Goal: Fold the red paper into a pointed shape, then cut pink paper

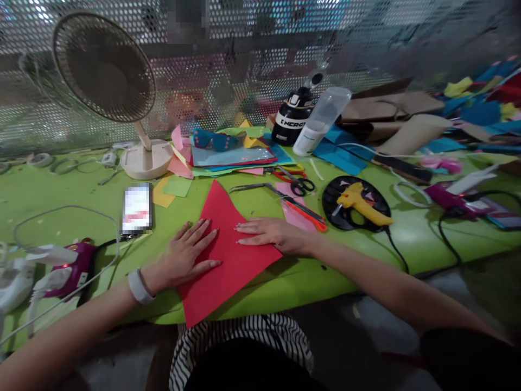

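Observation:
A red sheet of paper lies on the green tabletop, one corner pointing away from me and its near corner reaching past the table's front edge. My left hand rests flat on its left side, fingers spread. On the right side of the sheet lies my right hand, palm down with its fingers stretched out. Neither hand grips anything. Just beyond the paper are tweezers, black-handled scissors and an orange cutter on a pink paper piece.
A yellow glue gun sits on a black round holder. A beige fan, a black bottle and a clear bottle stand behind. Purple power strips with cables lie left and right. A phone lies left.

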The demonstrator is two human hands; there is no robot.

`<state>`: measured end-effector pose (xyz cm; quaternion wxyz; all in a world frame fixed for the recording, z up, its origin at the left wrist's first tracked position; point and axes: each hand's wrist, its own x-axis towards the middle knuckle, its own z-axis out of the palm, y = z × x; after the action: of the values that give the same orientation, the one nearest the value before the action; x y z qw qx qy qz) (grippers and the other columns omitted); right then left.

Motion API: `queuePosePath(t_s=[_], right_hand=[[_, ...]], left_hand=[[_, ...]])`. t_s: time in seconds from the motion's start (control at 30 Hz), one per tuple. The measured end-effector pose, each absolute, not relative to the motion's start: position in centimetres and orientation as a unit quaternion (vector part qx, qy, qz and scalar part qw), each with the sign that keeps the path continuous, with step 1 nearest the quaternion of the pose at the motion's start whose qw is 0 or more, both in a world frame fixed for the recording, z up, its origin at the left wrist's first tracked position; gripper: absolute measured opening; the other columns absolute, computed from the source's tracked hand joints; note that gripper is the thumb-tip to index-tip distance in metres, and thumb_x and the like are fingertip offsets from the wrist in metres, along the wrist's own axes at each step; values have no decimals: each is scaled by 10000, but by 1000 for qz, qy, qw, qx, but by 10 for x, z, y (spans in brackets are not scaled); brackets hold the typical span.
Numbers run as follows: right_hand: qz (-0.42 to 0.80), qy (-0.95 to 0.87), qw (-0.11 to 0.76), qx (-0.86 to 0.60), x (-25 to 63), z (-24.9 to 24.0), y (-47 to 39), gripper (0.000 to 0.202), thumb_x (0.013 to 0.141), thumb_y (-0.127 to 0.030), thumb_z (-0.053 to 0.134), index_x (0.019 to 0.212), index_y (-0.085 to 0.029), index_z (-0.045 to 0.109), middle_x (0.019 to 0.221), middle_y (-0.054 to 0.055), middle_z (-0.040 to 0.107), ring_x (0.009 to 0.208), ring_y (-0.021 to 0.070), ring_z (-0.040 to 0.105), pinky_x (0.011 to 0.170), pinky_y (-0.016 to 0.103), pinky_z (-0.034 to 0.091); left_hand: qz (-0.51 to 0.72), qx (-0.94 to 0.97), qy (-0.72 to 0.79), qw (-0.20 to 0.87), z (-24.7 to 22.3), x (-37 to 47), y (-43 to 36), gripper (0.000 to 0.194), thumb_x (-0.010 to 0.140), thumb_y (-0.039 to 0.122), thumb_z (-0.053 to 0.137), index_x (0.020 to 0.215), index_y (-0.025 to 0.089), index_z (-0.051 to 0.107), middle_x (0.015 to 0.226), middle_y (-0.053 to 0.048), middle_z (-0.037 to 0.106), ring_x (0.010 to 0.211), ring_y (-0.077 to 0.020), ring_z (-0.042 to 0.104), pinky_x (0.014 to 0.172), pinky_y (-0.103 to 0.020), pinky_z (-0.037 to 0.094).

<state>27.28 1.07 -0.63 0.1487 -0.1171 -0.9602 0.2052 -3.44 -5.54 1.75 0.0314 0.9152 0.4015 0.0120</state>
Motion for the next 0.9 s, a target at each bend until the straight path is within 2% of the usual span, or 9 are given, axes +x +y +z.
queuePosePath(t_s=[0.2, 0.33, 0.47, 0.57, 0.67, 0.73, 0.77, 0.83, 0.9], right_hand=[[205, -958, 150, -135, 274, -8, 8, 493, 883, -187, 582, 1366, -275, 543, 1441, 123, 504, 1362, 246, 445, 1125, 577, 297], [223, -947, 179, -147, 278, -6, 11, 476, 870, -136, 562, 1314, -308, 587, 1384, 97, 568, 1309, 223, 513, 1118, 581, 317], [251, -931, 221, -148, 276, -10, 15, 406, 920, -134, 505, 1254, -324, 636, 1344, 65, 606, 1261, 181, 559, 1076, 475, 426], [254, -931, 226, -136, 269, -14, 12, 387, 940, -162, 499, 1279, -299, 626, 1368, 80, 584, 1257, 179, 563, 1056, 422, 457], [232, -940, 219, -121, 265, -14, 6, 429, 925, -123, 485, 1305, -278, 609, 1390, 89, 563, 1282, 193, 540, 1061, 432, 455], [224, -937, 228, -139, 266, -9, 3, 466, 914, -97, 473, 1326, -278, 590, 1408, 81, 548, 1305, 194, 517, 1072, 445, 445], [229, -929, 243, -159, 267, -5, 2, 469, 911, -100, 473, 1322, -291, 592, 1409, 68, 549, 1310, 190, 510, 1077, 447, 439], [265, -893, 295, -212, 270, 5, 2, 428, 914, -141, 490, 1278, -319, 627, 1387, 44, 576, 1299, 187, 520, 1075, 444, 439], [366, -827, 346, -249, 272, 16, 2, 332, 926, -243, 515, 1211, -301, 676, 1312, 57, 639, 1238, 212, 575, 1022, 439, 482]], left_hand=[[17, 924, 375, 68, 15, -31, -48, 762, 930, 654, 387, 1534, 213, 244, 1603, -154, 166, 1489, -293, 148, 1190, -518, 165], [68, 902, 413, 111, 18, -30, -45, 754, 928, 597, 466, 1540, 226, 227, 1609, -139, 181, 1487, -295, 157, 1187, -492, 231], [241, 783, 521, 241, 22, -28, -35, 802, 912, 466, 577, 1544, 191, 165, 1533, -221, 337, 1382, -308, 407, 1031, -457, 473], [313, 660, 548, 407, 24, -26, -23, 808, 887, 356, 635, 1531, 163, 186, 1388, -263, 509, 1156, -283, 629, 832, -413, 583], [281, 622, 534, 499, 34, -28, -16, 618, 894, 358, 623, 1433, 132, 421, 1120, -202, 700, 851, -245, 731, 652, -357, 609], [265, 684, 510, 448, 53, -32, -19, 437, 911, 384, 588, 1270, 135, 607, 983, -135, 749, 752, -230, 730, 592, -319, 597], [278, 725, 503, 380, 67, -34, -23, 385, 928, 377, 559, 1225, 146, 644, 999, -113, 751, 769, -225, 728, 611, -309, 596], [338, 771, 520, 147, 96, -35, -37, 360, 948, 322, 533, 1261, 171, 629, 1077, -88, 740, 871, -234, 727, 732, -335, 603], [323, 810, 488, -46, 120, -31, -54, 425, 968, 227, 493, 1392, 224, 513, 1255, -76, 671, 1094, -257, 671, 932, -402, 553]])
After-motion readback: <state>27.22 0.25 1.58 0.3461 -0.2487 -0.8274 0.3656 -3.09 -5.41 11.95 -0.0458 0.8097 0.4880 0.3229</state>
